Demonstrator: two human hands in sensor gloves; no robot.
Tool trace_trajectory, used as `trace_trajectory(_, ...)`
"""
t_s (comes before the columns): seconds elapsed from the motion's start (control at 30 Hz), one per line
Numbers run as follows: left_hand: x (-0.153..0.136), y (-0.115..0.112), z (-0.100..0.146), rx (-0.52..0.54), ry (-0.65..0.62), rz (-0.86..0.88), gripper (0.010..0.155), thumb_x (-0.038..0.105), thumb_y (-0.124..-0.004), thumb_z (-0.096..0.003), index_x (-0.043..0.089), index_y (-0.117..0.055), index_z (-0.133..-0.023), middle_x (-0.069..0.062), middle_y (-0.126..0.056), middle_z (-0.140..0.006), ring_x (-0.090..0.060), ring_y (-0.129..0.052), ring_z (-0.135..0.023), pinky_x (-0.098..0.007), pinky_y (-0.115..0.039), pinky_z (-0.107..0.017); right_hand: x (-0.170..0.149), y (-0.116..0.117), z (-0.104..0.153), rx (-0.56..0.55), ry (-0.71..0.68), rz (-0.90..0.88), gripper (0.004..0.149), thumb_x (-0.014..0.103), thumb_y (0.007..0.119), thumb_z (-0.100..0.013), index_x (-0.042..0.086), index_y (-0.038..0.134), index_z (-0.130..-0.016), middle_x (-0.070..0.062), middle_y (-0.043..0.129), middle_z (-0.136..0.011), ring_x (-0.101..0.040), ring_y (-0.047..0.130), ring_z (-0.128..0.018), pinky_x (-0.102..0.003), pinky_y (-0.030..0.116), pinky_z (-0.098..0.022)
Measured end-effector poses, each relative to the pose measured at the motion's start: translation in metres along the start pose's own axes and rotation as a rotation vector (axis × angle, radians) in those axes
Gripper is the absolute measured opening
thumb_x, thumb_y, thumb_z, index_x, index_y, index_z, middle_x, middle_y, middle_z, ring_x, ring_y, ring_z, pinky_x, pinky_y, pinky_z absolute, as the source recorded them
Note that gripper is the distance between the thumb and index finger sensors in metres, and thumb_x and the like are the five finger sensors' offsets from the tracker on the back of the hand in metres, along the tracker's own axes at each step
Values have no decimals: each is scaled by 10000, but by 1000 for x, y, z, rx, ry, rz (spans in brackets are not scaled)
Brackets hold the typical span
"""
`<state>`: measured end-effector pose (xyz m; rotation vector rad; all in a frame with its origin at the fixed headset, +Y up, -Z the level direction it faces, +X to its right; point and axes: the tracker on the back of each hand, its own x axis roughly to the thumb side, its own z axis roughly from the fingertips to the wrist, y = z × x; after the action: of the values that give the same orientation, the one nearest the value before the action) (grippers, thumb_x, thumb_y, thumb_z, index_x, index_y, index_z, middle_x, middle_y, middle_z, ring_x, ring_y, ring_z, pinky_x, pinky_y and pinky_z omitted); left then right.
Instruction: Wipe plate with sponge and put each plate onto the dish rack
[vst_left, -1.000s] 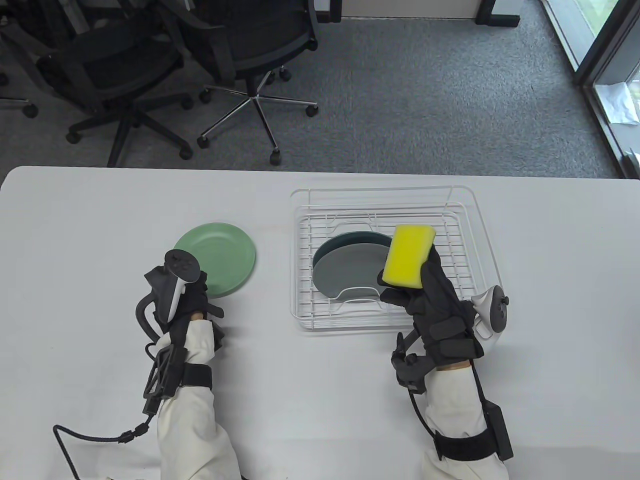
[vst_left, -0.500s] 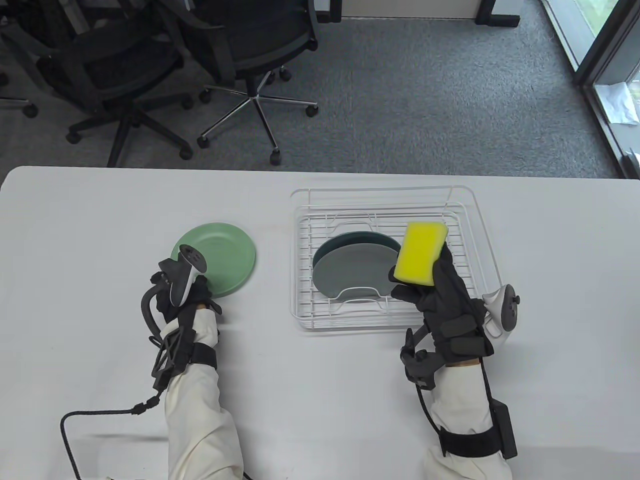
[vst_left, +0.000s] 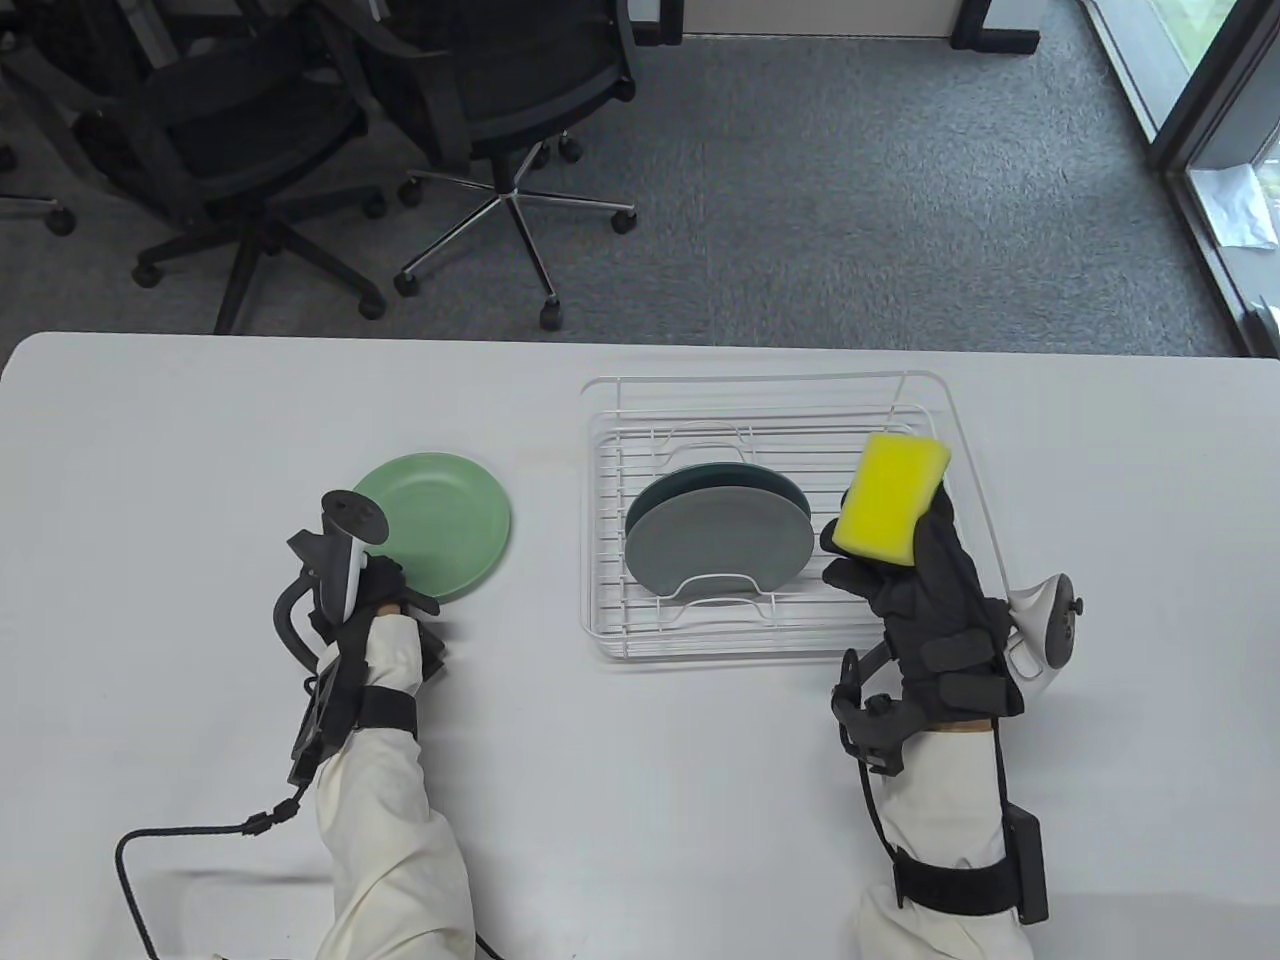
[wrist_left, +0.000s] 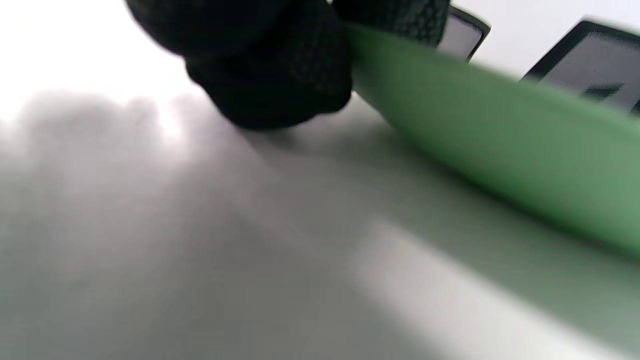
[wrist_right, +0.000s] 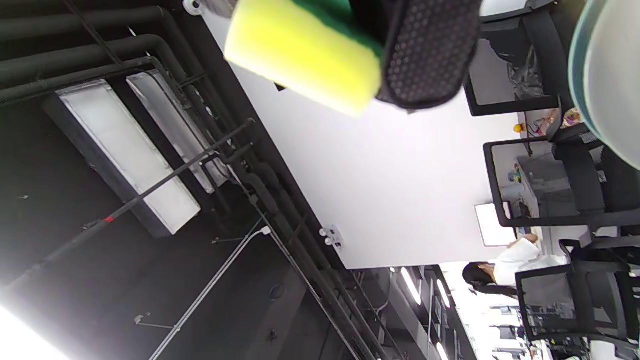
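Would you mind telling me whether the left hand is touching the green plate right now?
Touching. In the left wrist view, the left hand's gloved fingers press against the green plate's rim, one fingertip lying over the edge; no gap shows.

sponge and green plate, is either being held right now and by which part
The right hand grips the sponge by its lower end. The left hand pinches the green plate at its near rim.

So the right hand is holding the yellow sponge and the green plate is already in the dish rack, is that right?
Not quite. The right hand does hold the yellow sponge, but the green plate is on the table, left of the dish rack, as the table view shows.
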<state>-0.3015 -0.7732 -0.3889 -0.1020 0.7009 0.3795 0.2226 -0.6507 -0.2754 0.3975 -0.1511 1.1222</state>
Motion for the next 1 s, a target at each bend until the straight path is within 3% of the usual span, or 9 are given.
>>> trace_trajectory(0.2,-8,13,17,-1,-109,191,517,264,-816,-504,-40,-721,-912,-99,-952,-705,-116,-1079,-343,-107,-945,-140,-2,-4,0,-7,8,-5,674,342,471,-724,-22,91,-1145,-412,461,-1062,-478,703,-854,-463,739,-622)
trace_trajectory(0.33,-17,18,32,-72,-129,485,494,223,-795,-521,-64,-684,-907,-180,-945,-758,-165,-1090,-345,-130,-956,-139,-4,-5,1,-7,19,-8,689,353,492,-722,-22,99,-1147,-409,465,-1062,-477,705,-853,-462,740,-622)
trace_trajectory(0.6,-24,42,58,-81,-256,669,502,229,-738,-548,-97,-630,-914,-243,-919,-798,-192,-1051,-313,-149,-912,-130,-2,12,1,52,19,36,697,363,507,-721,-16,112,-1152,-403,469,-1064,-476,704,-853,-462,739,-623)
trace_trajectory(0.73,-23,60,74,-68,-355,719,507,237,-700,-568,-108,-601,-926,-242,-907,-807,-211,-1062,-375,-177,-932,-173,1,23,0,93,7,101,701,371,533,-713,-14,152,-1159,-396,489,-1061,-473,717,-846,-460,746,-617)
trace_trajectory(1.0,-8,82,101,-145,-526,932,545,270,-686,-582,-120,-577,-946,-268,-886,-804,-279,-1055,-466,-192,-933,-230,-3,40,1,146,21,163,694,371,560,-705,-22,223,-1167,-387,518,-1054,-472,732,-832,-457,752,-610)
